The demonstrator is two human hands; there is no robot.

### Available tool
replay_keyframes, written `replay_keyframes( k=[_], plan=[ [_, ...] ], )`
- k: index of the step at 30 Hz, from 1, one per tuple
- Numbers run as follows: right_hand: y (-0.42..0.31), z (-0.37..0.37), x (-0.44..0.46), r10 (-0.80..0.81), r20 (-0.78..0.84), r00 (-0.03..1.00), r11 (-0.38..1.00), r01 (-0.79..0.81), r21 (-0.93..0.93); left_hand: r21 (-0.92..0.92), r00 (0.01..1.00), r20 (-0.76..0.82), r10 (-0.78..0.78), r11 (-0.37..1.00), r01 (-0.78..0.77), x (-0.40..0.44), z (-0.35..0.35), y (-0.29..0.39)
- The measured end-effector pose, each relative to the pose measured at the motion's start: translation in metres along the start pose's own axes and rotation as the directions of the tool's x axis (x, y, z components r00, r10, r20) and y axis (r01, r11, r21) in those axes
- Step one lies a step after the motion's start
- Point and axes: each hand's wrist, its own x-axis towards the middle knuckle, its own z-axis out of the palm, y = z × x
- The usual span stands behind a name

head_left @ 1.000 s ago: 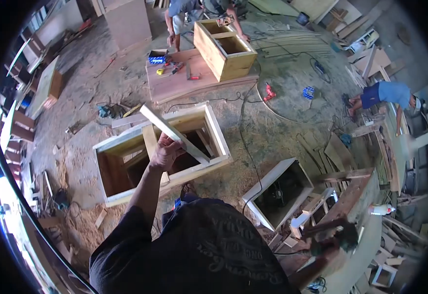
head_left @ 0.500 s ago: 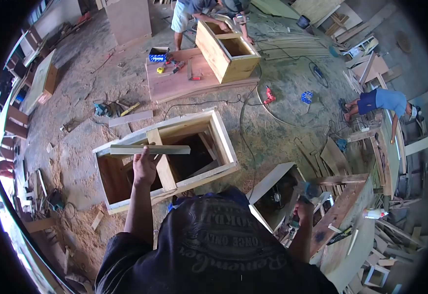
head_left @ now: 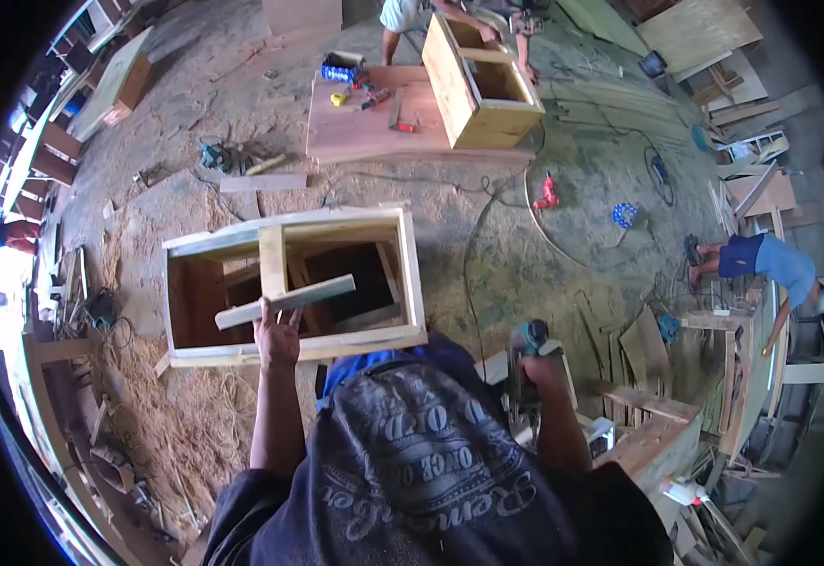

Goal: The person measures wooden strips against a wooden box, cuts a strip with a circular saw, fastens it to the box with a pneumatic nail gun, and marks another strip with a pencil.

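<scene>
My left hand (head_left: 278, 341) is closed on a wooden strip (head_left: 313, 292), holding it at a slant over the open wooden frame box (head_left: 414, 274). A crosspiece (head_left: 272, 259) divides the box, whose interior is dark in parts. On my other side, my right hand (head_left: 542, 370) is wrapped round a teal and dark power tool (head_left: 529, 336), its lower part partly hidden and its exact kind unclear. That tool is to the right of the box, apart from it, above other timber pieces.
Another wooden box (head_left: 492, 124) stands on a reddish board (head_left: 360, 132), with a person's hands at its top. A red drill (head_left: 546, 191) and cords lie on the floor. At right, a person in blue (head_left: 780, 259) bends over a bench. Shavings (head_left: 195, 415) cover the floor at left.
My right hand has raised the power tool and brought it inward, to the left. The wooden strip has tilted, its right end now higher. The whole view has shifted.
</scene>
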Motion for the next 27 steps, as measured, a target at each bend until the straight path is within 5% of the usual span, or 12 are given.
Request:
replay_keyframes(
  k=[1, 3, 7, 9, 11, 12, 15, 18, 20, 21, 24, 27],
  plan=[
    [-0.004, -0.003, 0.012, 0.131, 0.088, 0.987, 0.991, -0.133, 0.014, -0.006, 1.0, 0.022, -0.006, 1.0, 0.006, 0.003, 0.006, -0.011],
    [-0.078, -0.035, -0.025, 0.048, 0.078, 0.996, 0.98, -0.032, -0.199, -0.031, 1.0, 0.014, -0.028, 0.999, 0.028, 0.002, 0.018, -0.025],
    [-0.056, -0.027, 0.013, 0.176, 0.119, 0.977, 0.976, -0.157, -0.15, -0.039, 0.99, 0.141, 0.021, 0.999, -0.016, 0.005, 0.027, -0.045],
    [-0.046, -0.025, 0.019, 0.216, 0.14, 0.966, 0.967, -0.193, -0.165, -0.025, 0.997, 0.05, -0.057, 0.998, 0.058, -0.001, 0.045, -0.042],
    [-0.005, -0.011, 0.043, -0.075, 0.328, 0.942, 0.881, 0.216, -0.42, -0.002, 0.996, 0.05, -0.076, 0.997, 0.076, 0.01, 0.046, -0.048],
    [0.02, 0.001, 0.049, -0.075, 0.319, 0.945, 0.884, 0.211, -0.417, 0.007, 0.993, 0.083, -0.086, 0.996, 0.086, 0.022, 0.042, -0.057],
    [0.083, 0.037, 0.048, -0.405, 0.175, 0.897, 0.813, 0.441, -0.38, 0.013, 0.982, 0.135, -0.13, 0.991, 0.13, 0.037, 0.055, -0.059],
    [0.094, 0.053, 0.017, -0.256, 0.108, 0.961, 0.954, 0.269, -0.13, -0.017, 0.973, 0.111, -0.205, 0.978, 0.208, 0.051, 0.073, -0.07],
    [0.078, 0.042, -0.029, 0.006, 0.283, 0.959, 0.996, 0.02, -0.089, -0.065, 0.96, 0.127, -0.249, 0.964, 0.259, 0.066, 0.078, -0.084],
    [0.077, 0.043, -0.041, 0.01, 0.282, 0.959, 0.995, 0.018, -0.096, -0.005, 0.961, 0.092, -0.261, 0.965, 0.263, 0.061, 0.091, -0.083],
    [0.116, 0.058, -0.061, -0.117, 0.258, 0.959, 0.917, 0.204, -0.344, 0.029, 0.927, 0.131, -0.352, 0.936, 0.352, 0.083, 0.096, -0.108],
    [0.175, 0.069, -0.054, 0.124, 0.149, 0.981, 0.867, -0.034, -0.497, 0.073, 0.913, 0.209, -0.351, 0.936, 0.343, 0.098, 0.094, -0.122]
  ],
)
